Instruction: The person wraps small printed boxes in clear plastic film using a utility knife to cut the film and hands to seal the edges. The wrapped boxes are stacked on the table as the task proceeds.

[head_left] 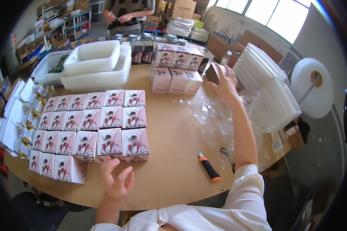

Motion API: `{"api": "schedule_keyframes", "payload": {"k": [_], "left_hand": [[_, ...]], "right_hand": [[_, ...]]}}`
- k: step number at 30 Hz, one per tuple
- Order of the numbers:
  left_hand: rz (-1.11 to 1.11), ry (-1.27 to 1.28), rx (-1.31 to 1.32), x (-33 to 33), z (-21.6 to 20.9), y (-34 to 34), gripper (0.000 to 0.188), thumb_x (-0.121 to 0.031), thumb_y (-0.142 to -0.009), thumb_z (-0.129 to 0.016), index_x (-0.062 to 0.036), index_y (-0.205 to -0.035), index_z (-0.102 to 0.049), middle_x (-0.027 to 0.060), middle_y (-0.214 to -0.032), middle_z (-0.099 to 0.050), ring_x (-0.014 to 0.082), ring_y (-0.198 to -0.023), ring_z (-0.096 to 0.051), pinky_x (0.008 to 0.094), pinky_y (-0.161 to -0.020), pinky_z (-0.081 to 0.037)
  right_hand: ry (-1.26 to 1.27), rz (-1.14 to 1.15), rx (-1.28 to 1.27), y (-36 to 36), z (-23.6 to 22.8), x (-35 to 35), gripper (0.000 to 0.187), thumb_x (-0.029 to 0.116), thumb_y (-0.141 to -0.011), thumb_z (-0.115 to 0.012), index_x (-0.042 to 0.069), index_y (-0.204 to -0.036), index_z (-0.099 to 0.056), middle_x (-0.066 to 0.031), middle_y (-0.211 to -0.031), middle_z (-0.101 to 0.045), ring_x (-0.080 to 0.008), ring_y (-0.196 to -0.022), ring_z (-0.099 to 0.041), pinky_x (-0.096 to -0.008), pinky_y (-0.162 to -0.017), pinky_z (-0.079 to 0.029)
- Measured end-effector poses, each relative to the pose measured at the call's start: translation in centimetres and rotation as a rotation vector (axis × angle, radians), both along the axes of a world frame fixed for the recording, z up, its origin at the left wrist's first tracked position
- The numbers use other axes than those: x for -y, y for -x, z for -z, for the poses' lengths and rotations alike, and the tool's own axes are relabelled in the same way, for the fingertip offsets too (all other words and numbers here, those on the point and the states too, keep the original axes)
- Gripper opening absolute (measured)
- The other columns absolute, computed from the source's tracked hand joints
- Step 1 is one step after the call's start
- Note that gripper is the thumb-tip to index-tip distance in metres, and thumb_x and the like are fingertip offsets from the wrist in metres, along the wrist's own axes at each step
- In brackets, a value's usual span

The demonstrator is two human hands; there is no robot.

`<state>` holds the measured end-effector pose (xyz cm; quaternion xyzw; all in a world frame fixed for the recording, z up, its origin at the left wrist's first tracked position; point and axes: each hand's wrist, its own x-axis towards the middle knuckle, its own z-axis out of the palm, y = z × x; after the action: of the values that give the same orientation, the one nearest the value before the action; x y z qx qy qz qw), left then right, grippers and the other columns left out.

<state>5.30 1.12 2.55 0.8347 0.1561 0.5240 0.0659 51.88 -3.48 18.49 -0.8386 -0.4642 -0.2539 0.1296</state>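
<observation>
My left hand [117, 179] hovers at the front edge of a block of small printed boxes [86, 144], its fingers apart and nothing held. Those boxes stand in several rows on the left of the wooden table [169, 134]. Stretched far to the right, my right hand [227, 82] has its fingers spread beside a dark brown box [212, 73]; whether it touches that box I cannot tell. Left of it is a two-layer stack of similar printed boxes [169, 79]. Crumpled clear plastic film [216, 115] lies below my right forearm.
An orange-and-black utility knife [209, 167] and dark scissors [228, 154] lie near the right front. White plastic bins [94, 79] stand at the back left, with stacked white bins [266, 92] and a round white lamp [312, 86] at right. Another person [129, 17] stands across the table.
</observation>
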Motion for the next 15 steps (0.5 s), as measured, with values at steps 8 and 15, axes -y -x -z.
{"api": "schedule_keyframes", "payload": {"k": [8,15], "left_hand": [[0.048,0.001,0.055,0.1,0.6,0.5,0.019,-0.008,-0.074,-0.069,-0.0165,-0.090,-0.067,0.0082,-0.106,-0.050,0.0239,-0.094,-0.054,0.0463,-0.086,-0.047],[-0.047,0.062,0.064,0.1,0.7,1.1,0.026,-0.013,-0.072,-0.071,-0.0206,-0.097,-0.072,0.0047,-0.105,-0.054,0.0193,-0.094,-0.057,0.0416,-0.088,-0.046]], "right_hand": [[-0.041,-0.264,-0.124,-1.2,3.3,-21.2,0.095,0.050,-0.078,-0.074,0.019,-0.154,-0.025,-0.0255,-0.156,-0.023,-0.0423,-0.145,-0.017,-0.0613,-0.110,-0.020],[-0.192,0.050,-0.126,1.9,6.7,-28.7,0.072,0.051,-0.077,-0.074,0.015,-0.136,-0.051,-0.0312,-0.154,-0.022,-0.0485,-0.143,-0.015,-0.0618,-0.111,-0.013]]}}
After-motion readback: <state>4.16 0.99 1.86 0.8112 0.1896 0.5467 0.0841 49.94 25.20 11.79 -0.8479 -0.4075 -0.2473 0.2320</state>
